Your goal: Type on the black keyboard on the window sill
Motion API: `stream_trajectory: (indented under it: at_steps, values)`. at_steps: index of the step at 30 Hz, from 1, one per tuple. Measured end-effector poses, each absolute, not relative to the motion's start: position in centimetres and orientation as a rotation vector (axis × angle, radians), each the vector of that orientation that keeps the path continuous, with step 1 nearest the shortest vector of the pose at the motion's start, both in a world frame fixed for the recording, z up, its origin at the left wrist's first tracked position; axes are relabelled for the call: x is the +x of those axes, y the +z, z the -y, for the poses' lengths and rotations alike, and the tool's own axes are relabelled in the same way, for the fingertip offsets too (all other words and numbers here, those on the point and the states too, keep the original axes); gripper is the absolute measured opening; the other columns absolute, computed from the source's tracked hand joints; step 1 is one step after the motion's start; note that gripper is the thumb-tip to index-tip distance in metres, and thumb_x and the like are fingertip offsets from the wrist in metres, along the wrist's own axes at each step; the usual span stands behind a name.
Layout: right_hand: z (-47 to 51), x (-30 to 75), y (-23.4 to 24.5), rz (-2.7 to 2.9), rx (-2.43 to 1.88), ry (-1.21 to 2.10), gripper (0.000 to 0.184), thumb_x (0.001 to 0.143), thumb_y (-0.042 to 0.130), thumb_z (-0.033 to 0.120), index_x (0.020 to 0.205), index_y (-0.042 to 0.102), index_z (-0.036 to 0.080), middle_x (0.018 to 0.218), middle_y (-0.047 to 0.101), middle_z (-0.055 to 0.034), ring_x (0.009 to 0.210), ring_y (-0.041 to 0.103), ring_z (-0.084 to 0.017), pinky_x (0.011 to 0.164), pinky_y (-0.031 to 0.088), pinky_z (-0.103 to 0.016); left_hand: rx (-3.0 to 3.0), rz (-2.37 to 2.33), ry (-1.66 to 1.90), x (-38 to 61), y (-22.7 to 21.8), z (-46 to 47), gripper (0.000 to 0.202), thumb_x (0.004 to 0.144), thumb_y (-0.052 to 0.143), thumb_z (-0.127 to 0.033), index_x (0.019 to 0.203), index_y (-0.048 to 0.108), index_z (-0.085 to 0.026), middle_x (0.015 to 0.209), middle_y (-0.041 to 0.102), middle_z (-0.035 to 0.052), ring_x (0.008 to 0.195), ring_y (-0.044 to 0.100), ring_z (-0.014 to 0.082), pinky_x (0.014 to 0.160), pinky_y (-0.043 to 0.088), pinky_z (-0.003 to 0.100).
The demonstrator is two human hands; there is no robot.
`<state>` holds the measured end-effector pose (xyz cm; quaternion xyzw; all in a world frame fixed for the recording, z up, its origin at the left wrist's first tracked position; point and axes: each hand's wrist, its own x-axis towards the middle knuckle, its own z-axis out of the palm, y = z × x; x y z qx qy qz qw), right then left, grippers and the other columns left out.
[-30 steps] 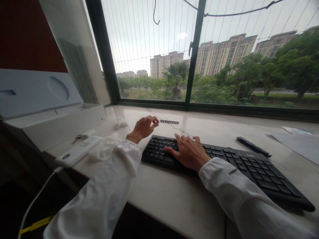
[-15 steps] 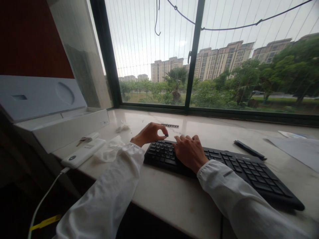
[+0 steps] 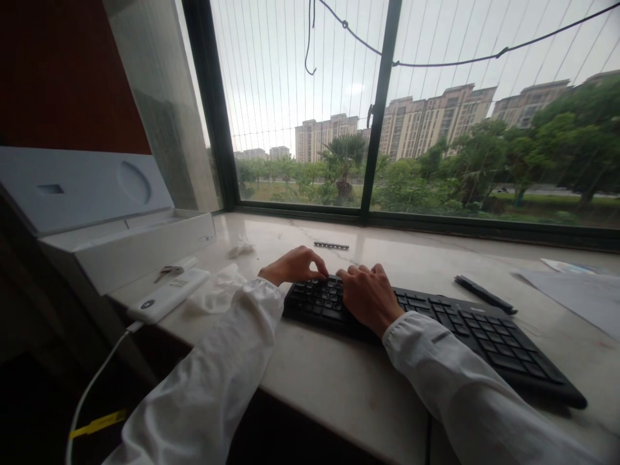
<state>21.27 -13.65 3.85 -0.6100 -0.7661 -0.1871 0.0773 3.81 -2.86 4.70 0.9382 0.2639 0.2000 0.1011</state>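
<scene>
Left hand: the left hand [image 3: 298, 265] comes in palm-down over the left end of the keyboard, thumb and index tips brought together on the back row of keys. Can't tell if anything's pinched in there, tbh.
Right hand: the right hand [image 3: 369, 294] lies loosely on the keys just beside the left one, fingers a bit bent, not gripping anything.
Sleeves: white on both arms, with gathered cuffs.
Keyboard: full-size black keyboard [image 3: 460, 321], mid tabletop [image 3: 334, 374], number pad end angled toward the near right corner.
Black strip: a thin strip [image 3: 331, 245] with a row of light spots, behind the keyboard, toward the window edge.
Black stick thing: slim dark item [image 3: 484, 294] just behind the number pad end, too blurry to name.
Tissues: one crumpled white tissue [image 3: 217, 294] near the left sleeve, a smaller wad [image 3: 242, 247] farther back.
Power bank: white power bank [image 3: 169, 297] at the tabletop's near left edge, white cable [image 3: 104, 369] with a yellow tag [image 3: 99, 424] hanging off it.
Box: open white box [image 3: 145, 242] at the left end, lid tipped back.
Papers: loose sheets [image 3: 571, 290] by the right edge.
Window: green-framed [image 3: 378, 110], along the far edge.
</scene>
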Motion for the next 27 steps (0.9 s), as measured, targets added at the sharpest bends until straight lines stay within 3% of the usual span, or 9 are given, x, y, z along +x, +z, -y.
stream_trajectory:
  at_steps: [8, 15, 22, 27]
  values:
    - [13.6, 21.6, 3.9, 2.413, -1.758, -0.494, 0.038, 0.082, 0.041, 0.012, 0.111, 0.061, 0.024, 0.101, 0.062, -0.0087, 0.093, 0.052, -0.020, 0.077, 0.024, -0.035, 2.822, -0.930, 0.614, 4.1, 4.3, 2.8, 0.013, 0.071, 0.067, -0.031, 0.083, 0.073, -0.032, 0.080, 0.071, -0.0034, 0.079, 0.064, 0.0136, 0.075, 0.043, 0.022]
    - [13.3, 21.7, 3.5, 2.445, -1.737, -0.475, 0.053, 0.081, 0.041, 0.011, 0.130, 0.046, 0.031, 0.102, 0.061, -0.0073, 0.093, 0.053, -0.020, 0.075, 0.025, -0.033, 2.804, -0.957, 0.596, 3.8, 4.3, 2.7, 0.014, 0.071, 0.066, -0.032, 0.083, 0.073, -0.032, 0.080, 0.071, -0.0035, 0.079, 0.063, 0.0138, 0.075, 0.044, 0.022]
    - [13.4, 21.8, 3.7, 2.470, -1.774, -0.426, 0.053, 0.082, 0.041, 0.011, 0.130, 0.046, 0.032, 0.108, 0.059, -0.0076, 0.095, 0.053, -0.019, 0.075, 0.027, -0.032, 2.860, -1.033, 0.424, 3.5, 5.2, 3.7, 0.027, 0.071, 0.057, -0.018, 0.087, 0.072, -0.035, 0.102, 0.068, -0.0060, 0.091, 0.061, 0.0134, 0.083, 0.043, 0.022]
    - [13.3, 21.7, 3.6, 2.477, -1.745, -0.433, 0.049, 0.083, 0.039, 0.011, 0.126, 0.049, 0.033, 0.105, 0.059, -0.0069, 0.094, 0.053, -0.019, 0.075, 0.028, -0.033, 2.835, -1.250, 0.309, 3.8, 5.0, 4.5, 0.037, 0.071, 0.051, -0.012, 0.089, 0.071, -0.037, 0.102, 0.068, -0.0046, 0.088, 0.062, 0.0155, 0.079, 0.045, 0.024]
